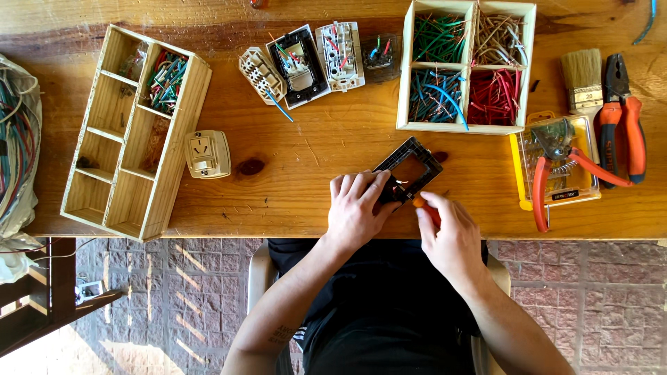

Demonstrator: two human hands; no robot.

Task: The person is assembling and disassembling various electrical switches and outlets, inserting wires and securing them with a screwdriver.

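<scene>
yellow clear-fronted tool package | table's right side | small black label at its lower edge

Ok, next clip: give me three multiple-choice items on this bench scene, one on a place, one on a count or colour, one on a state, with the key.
1. Where does the beige socket lie?
A. inside the square box
B. on the table, right of the long wooden tray
C. on the yellow case

2. How many compartments has the square wooden box of wire pieces?
A. two
B. four
C. six

3. What is the left hand doing?
A. resting flat on bare table
B. holding the black frame
C. gripping the pliers

Key: 1 B, the socket sits on bare wood just beside the tray. 2 B, one cross divider makes four cells. 3 B, its fingers clasp the frame's edge, while the right hand holds an orange-handled tool to it.
</scene>
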